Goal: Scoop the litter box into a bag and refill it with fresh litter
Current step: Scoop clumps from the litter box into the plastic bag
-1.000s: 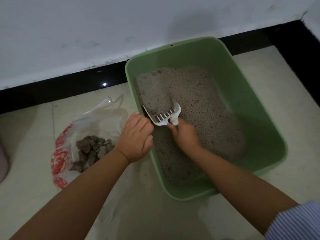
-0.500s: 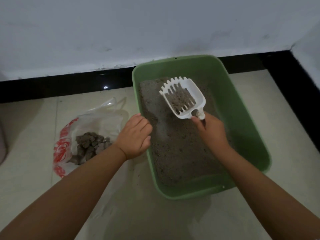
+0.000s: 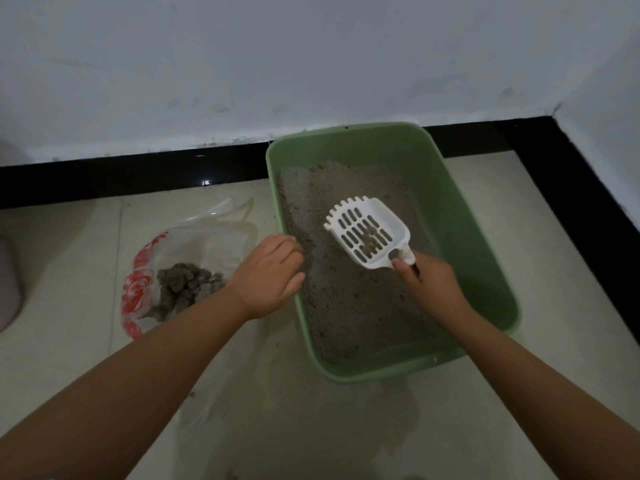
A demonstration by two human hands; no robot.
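Above the grey litter (image 3: 349, 306), the right hand (image 3: 431, 284) clenches the handle of a white slotted scoop (image 3: 369, 233), held level over the green litter box (image 3: 485, 258) so loose grains sift back while a few dark clumps stay on the slots. Left of that grip, the left hand (image 3: 272, 271), fingers loosely curled and holding nothing, rests at the box rim, probably to steady it. Further left, the open plastic bag (image 3: 152, 268) lies within reach, clumps (image 3: 183, 289) already inside.
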